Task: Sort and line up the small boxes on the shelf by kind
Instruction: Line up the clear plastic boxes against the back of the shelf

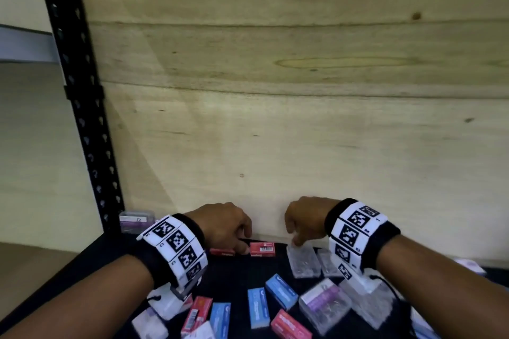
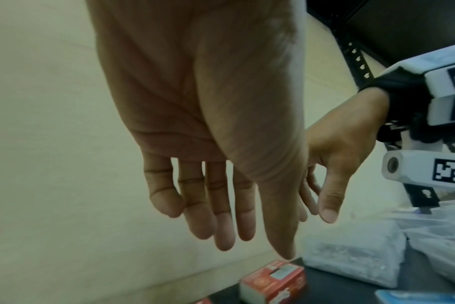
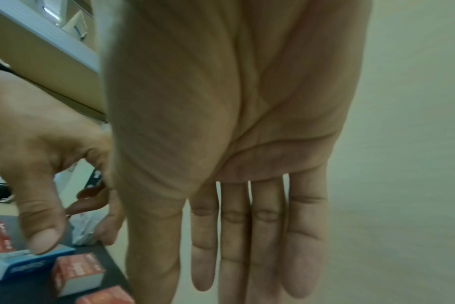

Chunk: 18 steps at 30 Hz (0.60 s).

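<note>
Two red boxes (image 1: 262,249) (image 1: 222,252) lie side by side against the plywood back wall. My left hand (image 1: 243,245) hangs over them with straight fingers; its thumb tip touches the near red box (image 2: 273,280) in the left wrist view. Right of them lie clear plastic boxes (image 1: 303,260) (image 2: 351,261). My right hand (image 1: 297,239) points down, its fingertips on the far end of the nearest clear box. In the right wrist view the right hand (image 3: 221,288) shows straight fingers holding nothing.
Blue boxes (image 1: 281,290) (image 1: 257,308), red boxes (image 1: 197,314) (image 1: 290,323) and a clear purple-labelled box (image 1: 325,304) lie scattered on the black shelf (image 1: 234,275). Another clear box (image 1: 136,219) sits by the black upright post (image 1: 80,91). The plywood wall (image 1: 275,118) closes the back.
</note>
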Motion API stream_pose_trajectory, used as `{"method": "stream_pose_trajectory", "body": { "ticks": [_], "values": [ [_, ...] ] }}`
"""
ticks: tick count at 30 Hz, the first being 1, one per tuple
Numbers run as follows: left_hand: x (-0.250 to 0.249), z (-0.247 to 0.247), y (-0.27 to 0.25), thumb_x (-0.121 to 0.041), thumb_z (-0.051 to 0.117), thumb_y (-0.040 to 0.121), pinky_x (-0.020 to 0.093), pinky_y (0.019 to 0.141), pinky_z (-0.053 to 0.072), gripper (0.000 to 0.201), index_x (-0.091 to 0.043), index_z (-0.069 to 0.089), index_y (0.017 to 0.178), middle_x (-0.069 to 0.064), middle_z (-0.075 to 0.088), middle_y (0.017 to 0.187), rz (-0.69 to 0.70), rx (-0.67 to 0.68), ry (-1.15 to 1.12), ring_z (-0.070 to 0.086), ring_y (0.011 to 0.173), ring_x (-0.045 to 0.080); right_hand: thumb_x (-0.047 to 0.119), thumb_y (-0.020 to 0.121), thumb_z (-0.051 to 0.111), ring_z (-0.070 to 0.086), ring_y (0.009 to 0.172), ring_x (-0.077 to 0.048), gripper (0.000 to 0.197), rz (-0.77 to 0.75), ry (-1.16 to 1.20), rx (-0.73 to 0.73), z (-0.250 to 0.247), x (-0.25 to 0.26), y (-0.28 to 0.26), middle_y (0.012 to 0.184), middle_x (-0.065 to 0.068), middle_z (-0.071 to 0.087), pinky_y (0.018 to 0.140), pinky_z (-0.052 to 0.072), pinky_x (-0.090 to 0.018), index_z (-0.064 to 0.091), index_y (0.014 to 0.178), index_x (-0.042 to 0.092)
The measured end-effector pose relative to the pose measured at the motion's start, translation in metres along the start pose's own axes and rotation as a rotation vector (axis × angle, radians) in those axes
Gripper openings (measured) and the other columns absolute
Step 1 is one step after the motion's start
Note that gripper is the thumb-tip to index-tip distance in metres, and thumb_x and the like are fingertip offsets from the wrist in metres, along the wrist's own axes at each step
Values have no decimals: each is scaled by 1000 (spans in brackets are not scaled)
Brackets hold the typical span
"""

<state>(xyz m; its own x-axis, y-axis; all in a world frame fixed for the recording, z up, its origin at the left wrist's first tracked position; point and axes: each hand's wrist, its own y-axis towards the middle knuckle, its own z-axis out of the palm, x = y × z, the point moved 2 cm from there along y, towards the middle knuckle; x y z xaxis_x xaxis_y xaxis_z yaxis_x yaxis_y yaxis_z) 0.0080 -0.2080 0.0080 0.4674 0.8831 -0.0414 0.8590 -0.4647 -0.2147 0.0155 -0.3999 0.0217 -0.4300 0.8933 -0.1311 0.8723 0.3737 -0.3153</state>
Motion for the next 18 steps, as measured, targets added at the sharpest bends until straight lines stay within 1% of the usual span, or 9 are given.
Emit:
{"method": "stream_pose_trajectory", "body": {
  "ticks": [4, 6, 8, 10, 13, 15, 18],
  "values": [
    [-31, 0, 12, -52, 65, 86, 32, 84, 49, 40, -31, 62, 119, -10, 61, 115, 81, -19, 19, 58, 102, 15, 38, 91, 68, 61, 110, -26, 42, 71, -15, 39, 8, -30, -25, 124, -6, 65, 94, 51, -37, 66, 123, 11],
    [-46, 1, 20, -46, 68, 85, 33, 87, 49, 41, -33, 60, 124, -7, 59, 119, 130, -17, 28, 57, 107, 17, 38, 92, 66, 60, 113, -26, 43, 89, 0, 66, 13, -43, -38, 127, -5, 64, 96, 49, -37, 64, 127, 12],
    [-59, 3, 27, -37, 70, 85, 35, 88, 48, 47, -35, 55, 130, -5, 56, 124, 184, -8, 75, 56, 111, 19, 39, 93, 65, 57, 119, -24, 48, 105, 13, 84, 18, -53, -49, 132, -3, 61, 98, 46, -35, 59, 134, 14],
    [-71, 5, 35, -28, 70, 85, 36, 85, 47, 54, -36, 51, 135, -3, 54, 129, 250, -2, 166, 54, 114, 20, 39, 93, 65, 54, 122, -23, 50, 110, 31, 91, 23, -64, -57, 137, -1, 57, 98, 44, -34, 55, 137, 17],
    [-84, 9, 45, -21, 73, 83, 37, 81, 46, 63, -34, 47, 138, -3, 53, 134, 321, -21, 261, 54, 115, 22, 40, 91, 66, 54, 122, -22, 51, 104, 81, 84, 30, -74, -63, 138, -1, 55, 100, 45, -34, 53, 137, 20],
    [-88, 13, 51, -20, 75, 79, 37, 80, 47, 66, -33, 47, 138, -3, 54, 133, 354, -42, 300, 55, 115, 24, 40, 90, 68, 55, 121, -22, 53, 86, 117, 73, 35, -75, -63, 138, 0, 56, 100, 46, -35, 53, 137, 20],
    [-89, 16, 59, -23, 79, 75, 34, 74, 45, 67, -32, 48, 134, -4, 57, 129, 378, -65, 317, 56, 112, 23, 40, 88, 70, 55, 121, -22, 57, 59, 128, 84, 42, -73, -60, 138, 0, 55, 99, 46, -34, 52, 138, 20]
  ]
}}
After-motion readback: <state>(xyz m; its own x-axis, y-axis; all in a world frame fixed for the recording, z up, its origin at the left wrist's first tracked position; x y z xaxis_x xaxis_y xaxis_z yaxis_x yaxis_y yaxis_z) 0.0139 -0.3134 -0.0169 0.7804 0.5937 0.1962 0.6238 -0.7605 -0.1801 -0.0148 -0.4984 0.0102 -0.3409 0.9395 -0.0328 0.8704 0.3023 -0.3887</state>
